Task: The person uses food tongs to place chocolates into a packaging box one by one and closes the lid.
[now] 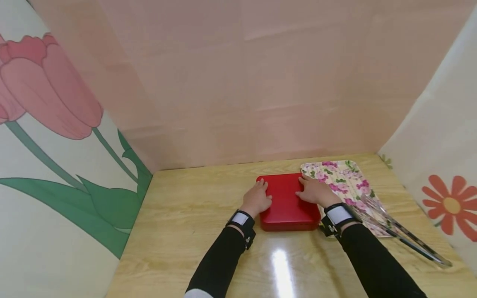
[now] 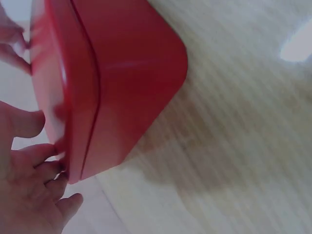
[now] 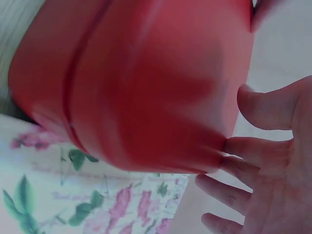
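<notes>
A red lidded box lies on the wooden table, and a dark seam between its lid and base shows in both wrist views. My left hand touches the lid's left edge, with the fingertips at the rim and the thumb near the top face. On the opposite side, my right hand rests against the lid's right edge, its fingers spread and mostly straight. Neither hand wraps round the box. The lid sits level on the base, and the inside of the box is hidden.
A flower-patterned tray lies to the right, partly beneath my right wrist and against the box. Metal tongs rest across its right side, handle end toward the front right. Cloth walls with printed flowers close off the back and sides.
</notes>
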`<state>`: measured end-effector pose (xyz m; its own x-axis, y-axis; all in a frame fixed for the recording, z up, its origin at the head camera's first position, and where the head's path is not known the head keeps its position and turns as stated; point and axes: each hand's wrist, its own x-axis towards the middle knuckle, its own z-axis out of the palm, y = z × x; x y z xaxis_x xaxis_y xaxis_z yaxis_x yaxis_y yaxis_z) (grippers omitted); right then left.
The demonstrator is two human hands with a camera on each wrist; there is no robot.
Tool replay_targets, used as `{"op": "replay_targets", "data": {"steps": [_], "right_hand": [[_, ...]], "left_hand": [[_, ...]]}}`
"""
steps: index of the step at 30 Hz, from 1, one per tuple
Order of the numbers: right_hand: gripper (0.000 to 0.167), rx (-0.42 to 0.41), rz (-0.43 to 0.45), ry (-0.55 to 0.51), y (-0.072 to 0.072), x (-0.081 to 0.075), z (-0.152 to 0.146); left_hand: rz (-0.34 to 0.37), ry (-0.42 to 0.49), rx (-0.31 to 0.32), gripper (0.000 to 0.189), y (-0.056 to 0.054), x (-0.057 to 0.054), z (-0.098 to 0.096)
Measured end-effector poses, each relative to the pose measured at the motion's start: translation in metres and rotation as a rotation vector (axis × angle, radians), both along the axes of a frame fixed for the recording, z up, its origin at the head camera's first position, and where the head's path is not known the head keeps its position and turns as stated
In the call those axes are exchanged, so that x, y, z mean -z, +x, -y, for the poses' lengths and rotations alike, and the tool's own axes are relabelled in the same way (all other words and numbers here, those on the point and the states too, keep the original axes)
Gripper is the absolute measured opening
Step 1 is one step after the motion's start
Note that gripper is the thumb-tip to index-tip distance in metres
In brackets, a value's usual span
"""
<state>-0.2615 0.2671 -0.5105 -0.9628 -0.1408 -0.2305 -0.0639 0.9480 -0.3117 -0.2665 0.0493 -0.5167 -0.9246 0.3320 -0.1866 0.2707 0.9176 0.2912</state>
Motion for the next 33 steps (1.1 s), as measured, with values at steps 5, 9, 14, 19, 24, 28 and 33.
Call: {"op": "replay_targets", "data": {"steps": [5,9,14,19,24,28,33], "right_hand": [[0.065,-0.001,-0.116,0.079,-0.007,0.000,0.005],[0.065,-0.001,-0.214,0.123,-0.010,0.007,0.009],[0.086,0.055,-0.120,-0.005,-0.017,0.017,0.004],[0.075,0.117,-0.069,-0.203,-0.029,0.022,-0.003],[0.064,0.136,-0.105,-0.244,-0.034,0.023,-0.007],[0.058,0.126,-0.107,-0.179,-0.034,0.017,-0.002],[0.041,0.102,-0.108,-0.101,-0.034,0.011,0.004]], "left_hand": [[-0.044,-0.093,0.010,0.063,-0.005,-0.001,-0.005],[-0.114,-0.160,0.028,0.060,-0.005,0.005,-0.012],[-0.155,-0.050,-0.049,0.053,-0.011,0.016,-0.012],[-0.094,0.368,-0.279,0.046,-0.026,0.021,-0.005],[-0.066,0.549,-0.346,0.041,-0.033,0.022,-0.004],[-0.085,0.476,-0.338,0.042,-0.033,0.017,-0.008],[-0.156,0.247,-0.299,0.040,-0.032,0.016,-0.012]]}}
